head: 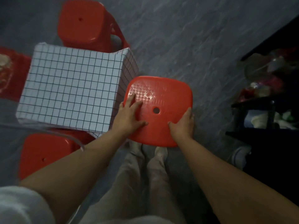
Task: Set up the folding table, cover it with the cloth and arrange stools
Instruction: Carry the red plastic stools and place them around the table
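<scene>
Left hand (131,113) flat on the stool (161,109), right hand (182,125) gripping its rim, you're likely squaring it beside the cloth (69,88) (two more stools (84,25) already flank it).

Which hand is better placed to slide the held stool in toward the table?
Right. The right hand grips the outer edge of the stool, the side away from the table, so it can likely push inward. The left hand only lies flat on its top.
</scene>
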`<control>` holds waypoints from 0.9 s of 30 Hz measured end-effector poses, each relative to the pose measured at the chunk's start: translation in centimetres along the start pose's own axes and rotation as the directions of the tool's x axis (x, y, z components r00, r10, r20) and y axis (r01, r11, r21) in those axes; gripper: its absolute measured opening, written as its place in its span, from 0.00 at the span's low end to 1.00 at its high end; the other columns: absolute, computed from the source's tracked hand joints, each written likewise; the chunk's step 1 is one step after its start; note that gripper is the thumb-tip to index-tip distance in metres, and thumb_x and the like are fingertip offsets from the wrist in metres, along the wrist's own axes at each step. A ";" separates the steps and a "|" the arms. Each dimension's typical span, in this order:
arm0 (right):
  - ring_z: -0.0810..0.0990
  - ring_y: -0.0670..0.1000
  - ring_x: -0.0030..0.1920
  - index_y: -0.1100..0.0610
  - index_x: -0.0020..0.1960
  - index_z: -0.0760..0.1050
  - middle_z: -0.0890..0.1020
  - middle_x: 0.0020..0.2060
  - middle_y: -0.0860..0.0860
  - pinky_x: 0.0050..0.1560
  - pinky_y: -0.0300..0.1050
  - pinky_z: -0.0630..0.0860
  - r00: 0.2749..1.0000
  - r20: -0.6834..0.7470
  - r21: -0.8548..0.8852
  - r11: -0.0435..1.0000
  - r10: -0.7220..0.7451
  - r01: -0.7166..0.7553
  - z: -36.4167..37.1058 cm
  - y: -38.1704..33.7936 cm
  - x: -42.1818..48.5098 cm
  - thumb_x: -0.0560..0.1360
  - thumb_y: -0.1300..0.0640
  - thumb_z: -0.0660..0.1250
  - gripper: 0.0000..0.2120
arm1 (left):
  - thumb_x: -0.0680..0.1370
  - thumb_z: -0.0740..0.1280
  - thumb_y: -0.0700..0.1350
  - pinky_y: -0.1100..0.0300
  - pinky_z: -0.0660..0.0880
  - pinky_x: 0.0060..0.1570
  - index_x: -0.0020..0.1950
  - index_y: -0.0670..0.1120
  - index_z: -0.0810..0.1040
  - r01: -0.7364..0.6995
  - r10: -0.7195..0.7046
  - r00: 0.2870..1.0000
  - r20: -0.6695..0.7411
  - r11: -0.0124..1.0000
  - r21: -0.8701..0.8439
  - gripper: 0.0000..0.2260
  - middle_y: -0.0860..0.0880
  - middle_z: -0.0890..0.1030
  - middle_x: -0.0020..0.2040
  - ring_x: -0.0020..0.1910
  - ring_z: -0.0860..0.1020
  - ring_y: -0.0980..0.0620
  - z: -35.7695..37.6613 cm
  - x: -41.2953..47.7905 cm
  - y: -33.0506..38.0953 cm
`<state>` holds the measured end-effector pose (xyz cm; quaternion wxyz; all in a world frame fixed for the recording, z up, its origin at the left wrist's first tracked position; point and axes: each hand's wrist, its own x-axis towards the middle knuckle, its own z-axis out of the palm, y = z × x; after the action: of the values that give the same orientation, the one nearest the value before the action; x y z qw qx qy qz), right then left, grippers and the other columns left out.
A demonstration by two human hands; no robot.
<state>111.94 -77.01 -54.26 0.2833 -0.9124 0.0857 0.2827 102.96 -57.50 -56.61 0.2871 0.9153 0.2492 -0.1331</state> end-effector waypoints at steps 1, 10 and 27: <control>0.58 0.62 0.77 0.59 0.81 0.45 0.55 0.78 0.62 0.75 0.52 0.58 1.000 0.011 0.004 1.000 -0.002 0.002 0.9 -0.4 1.2 0.72 0.56 0.76 0.50 | 0.64 0.80 0.60 0.35 0.69 0.68 0.76 0.58 0.66 0.009 -0.009 1.000 0.004 1.000 0.001 0.43 0.61 0.49 0.81 0.77 0.58 0.34 0.2 1.2 -0.8; 0.55 0.61 0.78 0.59 0.81 0.43 0.54 0.79 0.61 0.77 0.50 0.53 0.999 0.053 -0.014 1.000 -0.012 0.013 8.9 -1.8 9.3 0.72 0.58 0.75 0.50 | 0.65 0.79 0.61 0.34 0.67 0.69 0.77 0.57 0.65 0.027 -0.027 1.000 0.002 1.000 0.009 0.43 0.60 0.50 0.82 0.78 0.57 0.37 3.6 9.5 -7.4; 0.59 0.62 0.76 0.57 0.81 0.43 0.54 0.78 0.60 0.76 0.55 0.60 0.995 0.097 -0.090 0.996 0.005 0.004 14.5 -0.2 13.3 0.73 0.57 0.75 0.50 | 0.66 0.76 0.64 0.34 0.72 0.63 0.75 0.60 0.62 0.057 -0.060 0.997 0.045 0.997 0.059 0.42 0.60 0.49 0.81 0.78 0.57 0.37 8.0 12.6 -11.9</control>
<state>116.25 -68.56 -71.52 0.2457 -0.9094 0.0593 0.3303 106.41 -48.99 -73.33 0.2623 0.9122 0.2649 -0.1702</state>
